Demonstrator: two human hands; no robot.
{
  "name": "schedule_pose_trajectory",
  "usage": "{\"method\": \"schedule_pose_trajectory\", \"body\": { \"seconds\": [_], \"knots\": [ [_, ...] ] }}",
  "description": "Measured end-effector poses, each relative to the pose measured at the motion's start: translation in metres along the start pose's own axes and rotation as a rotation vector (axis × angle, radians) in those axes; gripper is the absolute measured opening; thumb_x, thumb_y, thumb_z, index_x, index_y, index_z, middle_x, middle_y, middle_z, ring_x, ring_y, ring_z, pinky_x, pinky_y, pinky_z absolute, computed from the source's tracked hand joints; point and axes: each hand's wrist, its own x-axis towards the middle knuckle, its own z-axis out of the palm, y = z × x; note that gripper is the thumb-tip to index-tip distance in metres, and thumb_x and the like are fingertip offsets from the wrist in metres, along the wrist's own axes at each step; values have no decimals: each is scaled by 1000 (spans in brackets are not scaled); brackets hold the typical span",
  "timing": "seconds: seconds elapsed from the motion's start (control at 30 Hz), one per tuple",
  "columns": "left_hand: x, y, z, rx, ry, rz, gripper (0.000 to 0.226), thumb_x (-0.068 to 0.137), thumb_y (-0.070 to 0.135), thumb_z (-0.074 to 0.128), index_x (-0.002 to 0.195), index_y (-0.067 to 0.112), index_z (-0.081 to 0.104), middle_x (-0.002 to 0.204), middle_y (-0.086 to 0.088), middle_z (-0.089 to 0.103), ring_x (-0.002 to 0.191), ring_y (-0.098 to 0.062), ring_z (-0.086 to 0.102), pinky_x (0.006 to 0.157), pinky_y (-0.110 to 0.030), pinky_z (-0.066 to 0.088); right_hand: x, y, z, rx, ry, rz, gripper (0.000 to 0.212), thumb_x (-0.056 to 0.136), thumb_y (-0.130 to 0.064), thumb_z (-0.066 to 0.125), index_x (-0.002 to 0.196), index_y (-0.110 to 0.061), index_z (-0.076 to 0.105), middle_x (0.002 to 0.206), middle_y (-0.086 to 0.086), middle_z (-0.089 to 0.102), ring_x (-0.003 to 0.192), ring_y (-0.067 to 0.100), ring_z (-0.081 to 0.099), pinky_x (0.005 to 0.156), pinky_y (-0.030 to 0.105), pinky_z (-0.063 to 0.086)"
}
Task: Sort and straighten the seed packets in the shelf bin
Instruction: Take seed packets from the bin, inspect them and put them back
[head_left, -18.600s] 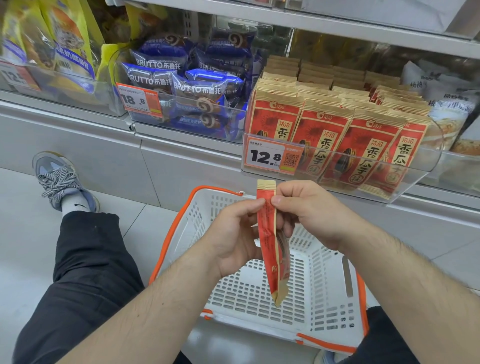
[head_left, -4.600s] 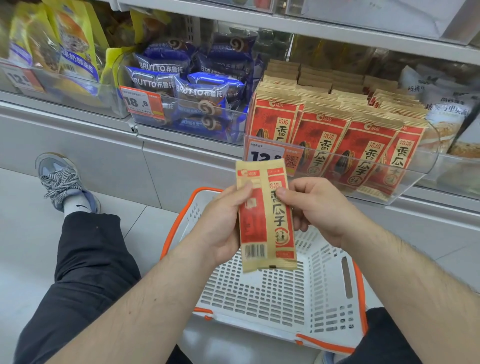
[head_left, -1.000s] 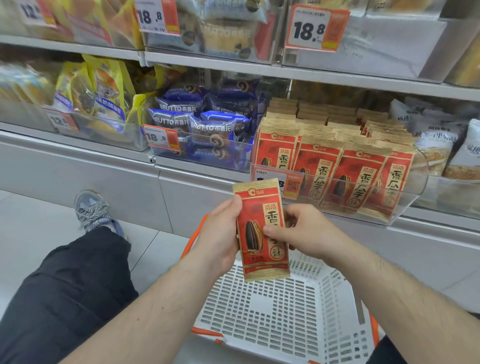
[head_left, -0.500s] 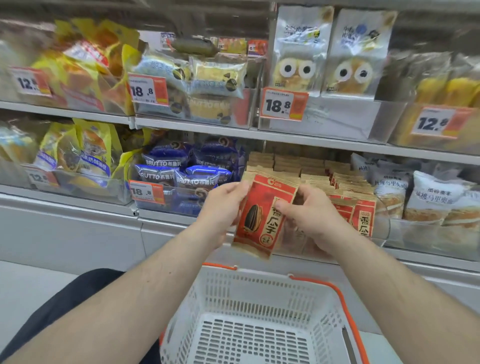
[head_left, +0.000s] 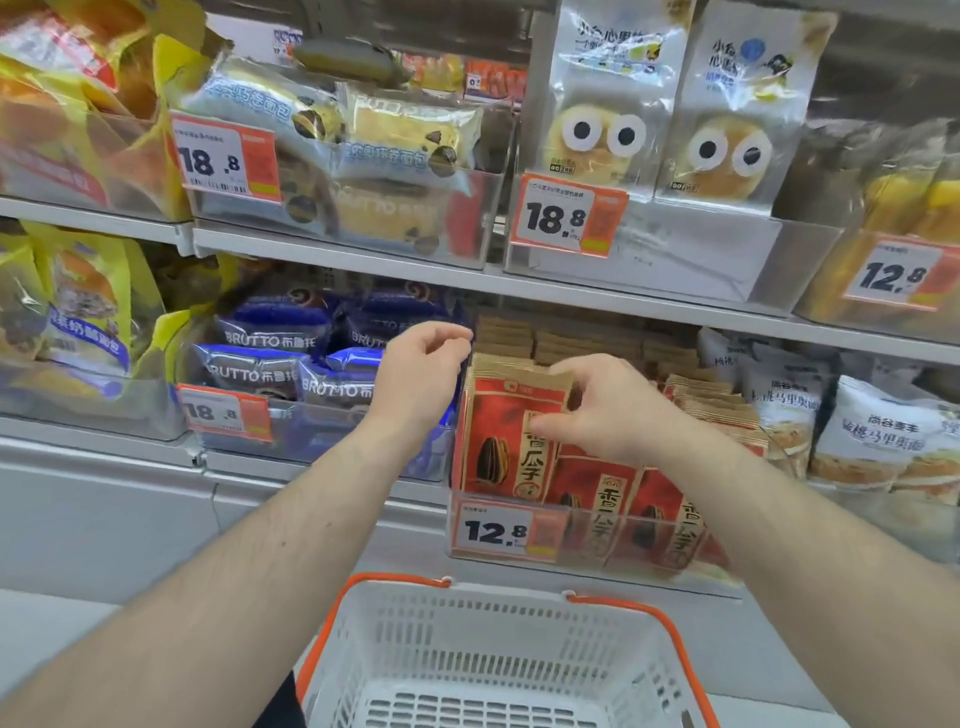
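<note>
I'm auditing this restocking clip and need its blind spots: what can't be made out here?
Head view only:
- Right hand covers the front seed packet's upper right corner; the grip there is unclear.
- The clear bin's rear rows sit in the upper shelf's shadow, so there's no counting them.
- Small print on the 12.8 price tag is too small to read.
- The basket's floor is cut off by the bottom edge.

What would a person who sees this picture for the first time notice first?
Probably the right hand, which pinches the red seed packet at the front left of the clear shelf bin. The left hand hovers beside it, holding nothing, in front of the blue Brutto packs. Below, a white basket with orange handles fills the bottom centre.
</note>
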Motion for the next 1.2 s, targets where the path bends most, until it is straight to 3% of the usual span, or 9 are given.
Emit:
{"method": "schedule_pose_trajectory", "body": {
  "seconds": [0.07, 0.2, 0.33, 0.43, 0.6, 0.77, 0.93, 1.07, 1.2],
  "knots": [
    [4, -1, 5, -10, -14, 37, 20, 97, 18, 56, 87, 30, 69, 95, 8, 69, 98, -15, 65, 94, -41, 54, 5, 1, -2, -45, -51, 22, 17, 80, -32, 79, 90, -37, 67, 86, -20, 71, 73, -1, 65, 68, 22, 50],
    [10, -9, 9, 6, -63, 80, 19, 96, 22, 57, 87, 29, 71, 93, 9, 71, 98, -16, 66, 94, -48, 54, 22, -1, -19, -24, -71, -33, 24, 73, -27, 82, 92, -35, 70, 91, -16, 72, 81, 0, 67, 77, 28, 55],
    [12, -24, 7, -57, -83, 8, 20, 96, 21, 58, 84, 22, 74, 90, 3, 74, 96, -20, 69, 92, -51, 55, 35, -19, -18, -296, -189, -94, 13, 78, -31, 80, 87, -33, 71, 86, -18, 68, 76, -2, 64, 68, 25, 54],
    [10, -37, 7, -89, -66, -13, 21, 93, 24, 57, 82, 21, 74, 86, 3, 74, 92, -19, 70, 89, -50, 56, 42, -28, -9, -463, -289, -82, 20, 79, -34, 80, 70, -33, 62, 79, -16, 66, 70, 0, 61, 58, 22, 45],
    [7, -51, 0, -70, -20, -23, 25, 98, 16, 55, 80, 29, 67, 77, 15, 67, 78, 0, 59, 85, -39, 53, 41, -29, 6, -517, -266, -39, 47, 77, -34, 82, 58, -17, 43, 65, -4, 50, 56, 12, 43, 51, 29, 36],
    [4, -50, -2, -54, -38, -13, 23, 99, 14, 55, 88, 32, 63, 93, 10, 65, 84, -2, 59, 83, -35, 54, 31, -37, 23, -568, -230, -15, 60, 79, -35, 81, 53, -28, 28, 60, -11, 33, 55, 5, 30, 50, 26, 26],
    [0, -50, -5, -53, -46, -8, 18, 98, 17, 56, 93, 32, 64, 103, 8, 66, 94, -5, 62, 89, -39, 55, 28, -27, 26, -544, -159, 27, 54, 79, -39, 80, 53, -20, 37, 56, -10, 38, 55, 11, 38, 53, 28, 32],
    [-3, -49, -4, -35, -83, -16, 19, 97, 19, 57, 90, 34, 65, 107, 4, 68, 93, -3, 62, 90, -36, 53, 25, -25, 34, -595, -221, 24, 44, 80, -40, 79, 56, -25, 45, 65, -12, 48, 67, 13, 48, 60, 27, 38],
    [-6, -47, 0, -40, -155, -50, 16, 93, 32, 56, 100, 27, 70, 114, 2, 68, 99, -6, 65, 96, -40, 52, 29, -29, 19, -566, -320, 53, 39, 80, -43, 77, 57, -22, 53, 62, -10, 54, 61, 10, 51, 56, 27, 42]
  ]
}}
